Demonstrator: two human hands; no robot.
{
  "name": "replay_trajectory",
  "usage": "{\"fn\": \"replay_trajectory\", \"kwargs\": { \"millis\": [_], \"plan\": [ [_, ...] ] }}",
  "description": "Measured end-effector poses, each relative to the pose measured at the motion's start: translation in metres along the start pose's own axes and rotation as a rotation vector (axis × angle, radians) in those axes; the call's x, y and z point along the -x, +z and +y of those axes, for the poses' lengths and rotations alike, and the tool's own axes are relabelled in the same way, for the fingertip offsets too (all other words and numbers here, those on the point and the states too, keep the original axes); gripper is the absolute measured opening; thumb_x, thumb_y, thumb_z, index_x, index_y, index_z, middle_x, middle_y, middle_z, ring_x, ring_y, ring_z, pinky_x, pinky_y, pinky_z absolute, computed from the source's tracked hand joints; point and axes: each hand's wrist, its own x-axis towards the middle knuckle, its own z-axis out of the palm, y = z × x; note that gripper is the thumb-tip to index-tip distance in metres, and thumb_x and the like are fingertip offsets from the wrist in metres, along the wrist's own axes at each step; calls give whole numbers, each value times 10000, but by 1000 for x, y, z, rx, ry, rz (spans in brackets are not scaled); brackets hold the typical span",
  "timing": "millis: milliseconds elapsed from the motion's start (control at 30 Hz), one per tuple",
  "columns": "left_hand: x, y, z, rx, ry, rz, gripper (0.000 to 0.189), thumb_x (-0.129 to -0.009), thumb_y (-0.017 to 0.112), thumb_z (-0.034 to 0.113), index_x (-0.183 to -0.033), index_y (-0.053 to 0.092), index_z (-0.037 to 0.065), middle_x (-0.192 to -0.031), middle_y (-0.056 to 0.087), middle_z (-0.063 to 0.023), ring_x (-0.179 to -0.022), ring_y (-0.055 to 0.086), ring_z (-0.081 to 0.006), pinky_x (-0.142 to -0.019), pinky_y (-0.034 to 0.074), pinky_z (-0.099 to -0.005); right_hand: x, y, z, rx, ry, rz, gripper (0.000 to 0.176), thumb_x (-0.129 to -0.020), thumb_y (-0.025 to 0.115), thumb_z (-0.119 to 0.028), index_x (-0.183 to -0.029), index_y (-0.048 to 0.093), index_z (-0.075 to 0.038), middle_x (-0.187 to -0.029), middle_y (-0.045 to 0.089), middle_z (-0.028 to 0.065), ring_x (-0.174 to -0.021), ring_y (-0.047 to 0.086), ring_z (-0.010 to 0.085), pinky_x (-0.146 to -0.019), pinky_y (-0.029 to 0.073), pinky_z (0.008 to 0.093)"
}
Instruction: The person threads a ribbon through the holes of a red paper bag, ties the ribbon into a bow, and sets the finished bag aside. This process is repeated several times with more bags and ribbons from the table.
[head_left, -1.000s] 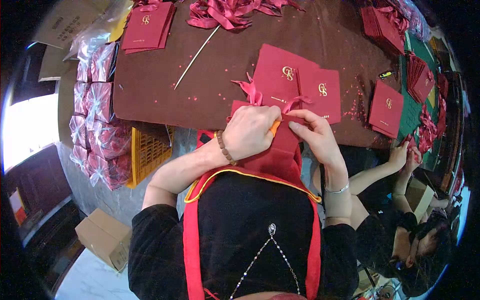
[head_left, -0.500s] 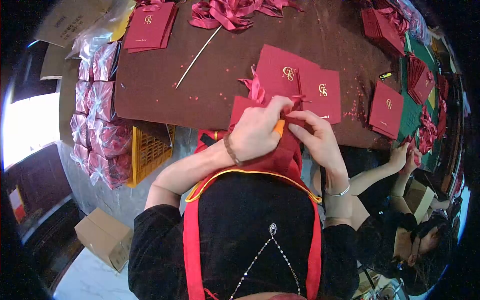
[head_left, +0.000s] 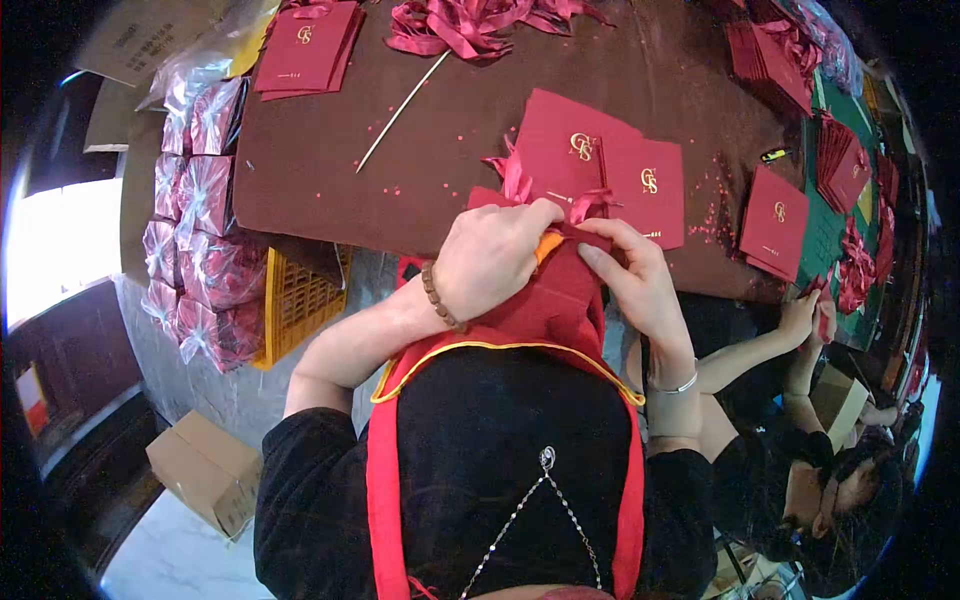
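Note:
A dark red paper gift bag [head_left: 560,290] is between my hands at the table's near edge, against my red apron. My left hand [head_left: 495,255] is closed over the bag's top left, with a small orange piece [head_left: 548,245] at its thumb; whether this is a finger cover or a tool I cannot make out. Thumb and fingers of my right hand [head_left: 635,280] pinch the bag's top edge. A pink-red ribbon [head_left: 590,205] rises just beyond my fingertips. Two red bags with gold letters, a left one [head_left: 560,130] and a right one [head_left: 655,205], lie flat just past my hands.
On the brown-covered table [head_left: 330,150] lie a thin pale stick [head_left: 400,115], a ribbon heap [head_left: 460,30] and stacked bags [head_left: 310,50]. Wrapped packs [head_left: 210,200] stand left, above a yellow crate [head_left: 300,300]. A co-worker's hands [head_left: 808,315] hold ribbon at the right.
My left hand has shifted slightly left and down, its fingers more curled. The ribbon beyond my fingertips shows more. My right hand stays at the bag's top edge.

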Motion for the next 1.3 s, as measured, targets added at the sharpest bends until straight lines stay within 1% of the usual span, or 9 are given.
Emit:
{"fn": "replay_trajectory", "kwargs": {
  "millis": [200, 267, 467, 600, 767, 900, 967, 1167, 1300],
  "plan": [
    [2, 3, 4, 186, -32, -38, 261, -814, 609, 97, -1056, 515, 70, -760, 653, -130, -704, 645, -308, -584, 500, -384, 3, 2, 1, -24, 32, -13, 249, -871, 581, -53, -1114, 574, 1, -959, 593, 5, -841, 513, 56, -741, 420, 193],
    [5, 7, 5, 161, -24, -78, 225, -820, 599, 91, -1021, 505, 54, -784, 651, -140, -723, 644, -314, -600, 501, -394, 2, 3, 3, -47, 81, 7, 260, -850, 593, -86, -1092, 577, 6, -1005, 617, 118, -900, 586, 160, -772, 456, 269],
    [9, 3, 9, 207, -136, -93, 259, -831, 596, 106, -1062, 501, 37, -807, 650, -155, -737, 641, -328, -624, 508, -383, 3, 4, 4, -29, 20, 25, 262, -853, 591, -88, -1099, 571, 3, -972, 612, 101, -863, 567, 124, -744, 452, 252],
    [12, 6, 9, 160, -75, -72, 142, -811, 610, 92, -934, 562, 39, -751, 624, -146, -699, 626, -331, -605, 491, -398, 3, 3, -4, -7, 62, 0, 262, -853, 588, -85, -1099, 570, 2, -985, 610, 115, -884, 573, 144, -756, 450, 258],
    [9, 9, 7, -119, 190, 117, 167, -713, 668, 104, -865, 603, 78, -781, 591, -70, -688, 582, -250, -596, 436, -345, 1, 5, 4, 39, -122, 29, 262, -852, 586, -76, -1101, 571, 2, -998, 607, 117, -891, 575, 147, -764, 452, 265],
    [4, 9, 6, -324, 169, 281, 275, -662, 695, 199, -921, 628, 133, -900, 571, 2, -914, 517, -190, -786, 343, -368, 4, 0, -9, 41, 49, -19, 263, -848, 591, -75, -1098, 574, 4, -1005, 609, 121, -939, 582, 156, -799, 454, 278],
    [4, 8, 5, -324, 168, 261, 269, -665, 693, 202, -918, 628, 136, -904, 574, 6, -910, 517, -189, -786, 338, -366, 3, 2, -5, 63, -72, 0, 262, -843, 599, -75, -1092, 572, 4, -995, 607, 114, -900, 584, 145, -766, 464, 268],
    [2, 4, 7, -245, 135, 181, 188, -701, 694, 226, -849, 609, 145, -843, 568, 7, -859, 523, -182, -772, 316, -354, 6, 9, -13, 96, 12, 32, 253, -825, 624, -78, -1055, 558, 1, -928, 599, 98, -718, 551, 116, -621, 450, 243],
    [-8, -15, -5, -10, 93, -43, 116, -782, 644, 198, -865, 630, 119, -850, 596, -30, -866, 550, -212, -758, 357, -356, 7, 13, -12, 183, -27, 83, 233, -797, 659, -82, -1003, 571, -15, -853, 580, 85, -606, 479, 113, -541, 405, 252]
  ]
}}
